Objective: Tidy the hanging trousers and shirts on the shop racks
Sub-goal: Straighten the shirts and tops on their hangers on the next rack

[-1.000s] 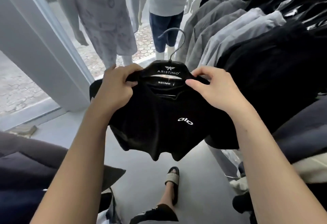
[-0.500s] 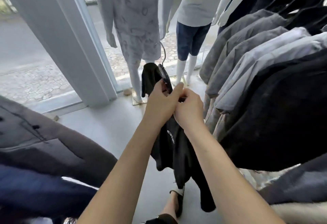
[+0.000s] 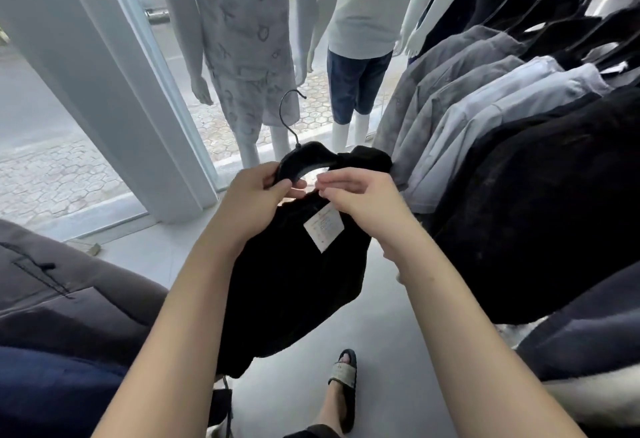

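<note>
A black shirt [image 3: 291, 285] hangs on a black hanger [image 3: 304, 160] in front of me, its back side toward me, with a white paper tag [image 3: 323, 228] showing below the collar. My left hand [image 3: 254, 200] grips the hanger's left shoulder and the shirt's collar. My right hand [image 3: 360, 198] pinches the collar fabric just above the tag. The hanger's metal hook [image 3: 287, 115] points up and away. A rack of hanging grey, pale blue and black shirts [image 3: 502, 147] fills the right side.
Two dressed mannequins [image 3: 249, 57] stand at the glass shopfront ahead, beside a white pillar [image 3: 114, 91]. Dark garments [image 3: 62, 316] hang at the lower left. My sandalled foot [image 3: 341, 382] is on the grey floor below the shirt.
The shirt has been turned from front-facing, through edge-on, to back-facing with the tag visible. Both hands moved from the shoulders inward to the collar.
</note>
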`<act>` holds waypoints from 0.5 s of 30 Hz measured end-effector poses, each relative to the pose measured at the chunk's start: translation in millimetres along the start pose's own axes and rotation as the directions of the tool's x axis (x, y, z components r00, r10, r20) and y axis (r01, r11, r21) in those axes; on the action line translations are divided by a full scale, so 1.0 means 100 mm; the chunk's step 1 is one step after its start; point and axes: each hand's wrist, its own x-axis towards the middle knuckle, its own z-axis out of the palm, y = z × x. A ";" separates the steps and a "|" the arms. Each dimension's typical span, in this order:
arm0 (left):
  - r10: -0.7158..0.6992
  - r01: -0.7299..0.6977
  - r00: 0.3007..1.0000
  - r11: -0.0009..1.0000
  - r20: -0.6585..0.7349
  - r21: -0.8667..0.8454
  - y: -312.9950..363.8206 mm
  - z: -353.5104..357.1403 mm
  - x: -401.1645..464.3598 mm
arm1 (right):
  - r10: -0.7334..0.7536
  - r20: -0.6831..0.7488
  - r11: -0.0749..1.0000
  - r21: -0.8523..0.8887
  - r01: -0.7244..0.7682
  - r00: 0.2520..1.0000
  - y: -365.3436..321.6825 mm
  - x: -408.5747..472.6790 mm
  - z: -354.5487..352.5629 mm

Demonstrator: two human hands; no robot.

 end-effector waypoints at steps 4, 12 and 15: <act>0.039 -0.049 0.997 0.988 0.071 0.149 0.08 -0.15 0.01 | -0.059 -0.312 0.988 -0.151 0.012 0.948 -0.03 -0.06 -0.30; 0.200 -0.231 0.967 0.950 0.158 0.210 0.40 0.12 0.07 | -0.146 -0.261 0.849 -0.528 -0.015 0.954 0.04 -0.32 -0.63; 0.257 -0.297 0.939 0.941 0.228 0.163 0.53 0.22 0.06 | -0.201 -0.343 0.837 -0.548 -0.022 0.918 0.02 -0.43 -0.75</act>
